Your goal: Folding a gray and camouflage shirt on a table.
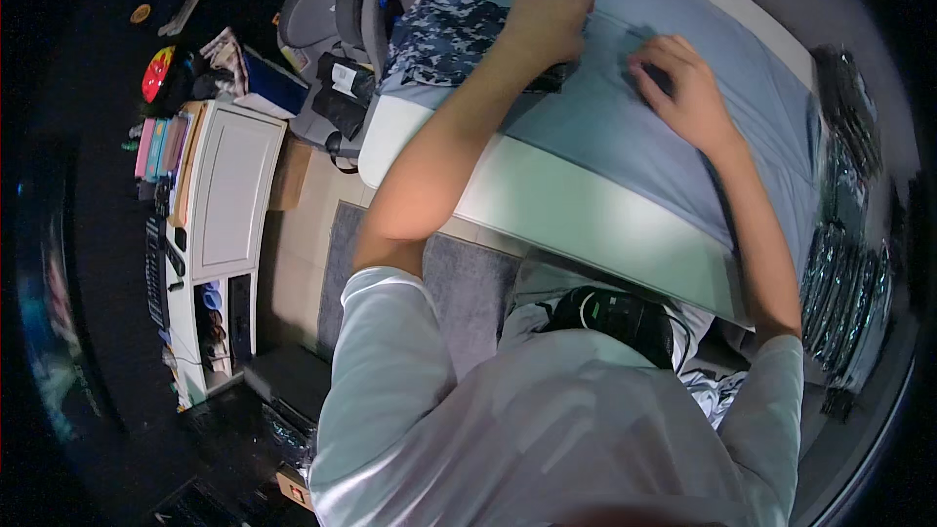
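Grey-blue sheet (pixel 625 127) spread across the bed (pixel 547 205); left hand (pixel 549 21), grip closed on a sheet fold beside the camouflage-patterned cloth (pixel 449 34); right hand (pixel 688 88) pressed flat on the sheet, fingers open; white cabinet (pixel 229 195) left of the bed

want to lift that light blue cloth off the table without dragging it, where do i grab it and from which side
Probably best at the far edge of the light blue cloth, coming in from above. It lies flat on the white table, so pinch up a fold. The left hand and right hand already press there, beside the camouflage fabric.
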Demonstrator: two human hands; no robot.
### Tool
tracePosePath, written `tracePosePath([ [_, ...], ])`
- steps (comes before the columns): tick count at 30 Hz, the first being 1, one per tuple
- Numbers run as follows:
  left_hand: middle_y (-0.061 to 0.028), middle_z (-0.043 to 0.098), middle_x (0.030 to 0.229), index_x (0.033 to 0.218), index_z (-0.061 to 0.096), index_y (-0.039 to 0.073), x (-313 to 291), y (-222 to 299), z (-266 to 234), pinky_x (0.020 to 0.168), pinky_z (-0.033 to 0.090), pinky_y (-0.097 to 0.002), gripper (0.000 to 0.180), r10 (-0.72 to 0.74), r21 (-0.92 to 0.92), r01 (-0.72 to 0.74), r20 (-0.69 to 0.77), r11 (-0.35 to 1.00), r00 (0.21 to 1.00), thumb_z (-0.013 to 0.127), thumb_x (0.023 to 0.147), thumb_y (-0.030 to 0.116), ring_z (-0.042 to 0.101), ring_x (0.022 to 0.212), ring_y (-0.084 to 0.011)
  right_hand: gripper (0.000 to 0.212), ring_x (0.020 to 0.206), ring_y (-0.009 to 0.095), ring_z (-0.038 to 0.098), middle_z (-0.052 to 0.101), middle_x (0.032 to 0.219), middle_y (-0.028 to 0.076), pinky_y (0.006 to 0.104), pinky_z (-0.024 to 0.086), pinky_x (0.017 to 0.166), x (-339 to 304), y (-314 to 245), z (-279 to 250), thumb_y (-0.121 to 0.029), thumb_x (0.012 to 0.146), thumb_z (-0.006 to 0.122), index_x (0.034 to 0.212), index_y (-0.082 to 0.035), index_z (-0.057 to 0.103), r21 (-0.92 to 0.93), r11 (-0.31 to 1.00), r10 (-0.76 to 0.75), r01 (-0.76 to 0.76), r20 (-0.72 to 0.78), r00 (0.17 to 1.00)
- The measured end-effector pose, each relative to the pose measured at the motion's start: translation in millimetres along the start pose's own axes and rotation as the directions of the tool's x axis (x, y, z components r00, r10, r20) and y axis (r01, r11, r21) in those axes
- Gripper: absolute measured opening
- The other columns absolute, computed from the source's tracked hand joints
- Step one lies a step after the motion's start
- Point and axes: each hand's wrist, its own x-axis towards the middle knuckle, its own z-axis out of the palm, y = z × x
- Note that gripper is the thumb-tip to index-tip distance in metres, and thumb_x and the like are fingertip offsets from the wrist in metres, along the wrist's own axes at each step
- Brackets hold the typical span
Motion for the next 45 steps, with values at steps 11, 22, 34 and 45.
tracePosePath([
  [11, -0.0210, 0.071, 0.096, 0.121, 0.058, 0.008, -5, -21, -13, 0.082, 0.053, -0.0502, 0.053, -0.014, -0.296, 0.036, 0.076, 0.955, 0.997, 0.068, 0.069, 0.002, 0.067, 0.095, -0.0415, 0.041, 0.103, 0.037, 0.062, 0.067, 0.105, 0.017, 0.0458, 0.048, 0.094, 83, 20, 81, -0.035, 0.083, 0.068, 0.114, -0.007, 0.072, 0.019, 0.989, 0.150, -0.150, 0.002, 0.989],
  [22, -0.0248, 0.059, 0.128, 0.142, 0.042, 0.009, -12, -1, -38, 0.100, 0.047, -0.0447, 0.076, 0.063, -0.340, 0.028, 0.255, 0.940, 0.965, 0.057, 0.069, -0.008, 0.057, 0.120, -0.0437, 0.039, 0.108, 0.035, 0.063, 0.069, 0.109, 0.016, 0.0539, 0.046, 0.095, 80, -5, 87, -0.037, 0.080, 0.066, 0.106, -0.008, 0.073, -0.029, 0.945, 0.313, -0.326, -0.202, 0.928],
  [34, -0.0251, 0.047, 0.143, 0.155, 0.030, 0.012, -10, 12, -44, 0.106, 0.043, -0.0406, 0.098, 0.069, -0.290, 0.080, 0.467, 0.954, 0.881, 0.062, 0.065, -0.005, 0.053, 0.120, -0.0423, 0.028, 0.106, 0.033, 0.058, 0.065, 0.105, 0.012, 0.0459, 0.047, 0.092, 25, 96, 37, -0.036, 0.091, 0.067, 0.101, -0.010, 0.069, -0.029, 0.979, 0.193, -0.201, -0.161, 0.968],
  [45, -0.0215, 0.052, 0.120, 0.150, 0.041, 0.020, -9, 21, -50, 0.098, 0.047, -0.0420, 0.088, 0.010, -0.113, 0.063, 0.556, 0.992, 0.831, 0.065, 0.067, 0.003, 0.057, 0.113, -0.0424, 0.029, 0.111, 0.040, 0.059, 0.066, 0.113, 0.017, 0.0487, 0.050, 0.094, -136, 253, -100, -0.035, 0.092, 0.059, 0.107, -0.015, 0.072, -0.351, 0.477, 0.573, -0.805, -0.571, 0.588],
])
